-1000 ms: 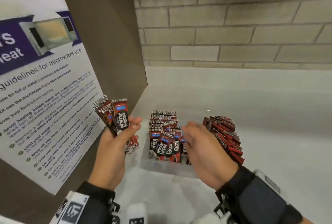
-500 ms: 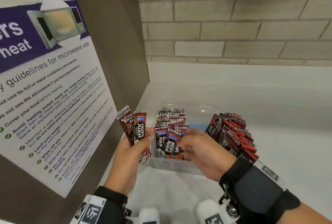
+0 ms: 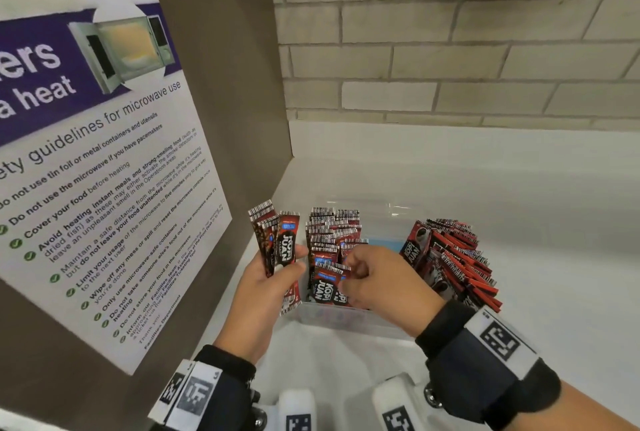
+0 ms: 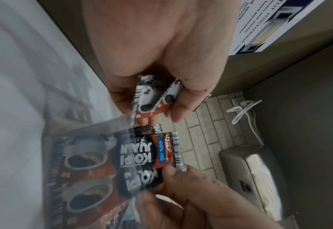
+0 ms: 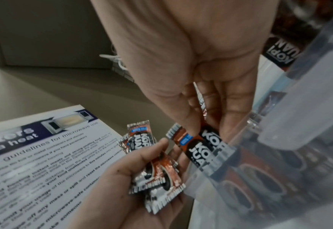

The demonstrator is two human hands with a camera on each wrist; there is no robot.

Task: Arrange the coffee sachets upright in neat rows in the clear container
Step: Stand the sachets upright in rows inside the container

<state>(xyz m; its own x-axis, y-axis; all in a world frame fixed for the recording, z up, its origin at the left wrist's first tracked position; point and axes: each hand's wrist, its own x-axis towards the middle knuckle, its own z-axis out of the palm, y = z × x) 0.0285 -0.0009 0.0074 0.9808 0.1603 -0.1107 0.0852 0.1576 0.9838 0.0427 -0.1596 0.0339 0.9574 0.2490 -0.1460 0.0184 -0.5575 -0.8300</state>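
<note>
Container: clear container (image 3: 391, 223) sits on the white counter (image 3: 519, 205), partly filled, so the job looks well under way.
Left rows: upright sachets (image 3: 332, 233) stand packed, long axes vertical, barcode ends up.
Right row: leaning sachets (image 3: 453, 257) tilt away to the right and still need straightening.
Left hand: left hand (image 3: 266, 288) grasps a small spare bundle (image 3: 277, 243), ends up, just beside the container.
Right hand: right hand (image 3: 384, 278) pinches a front sachet (image 3: 325, 287), logo reading downward, seating it upright.

Glossy foil-like coffee sachets (image 3: 323, 287) are seen in a clear plastic container (image 3: 349, 321); the bench (image 3: 519, 223) is smooth, the brick wall (image 3: 450, 50) rough.
</note>
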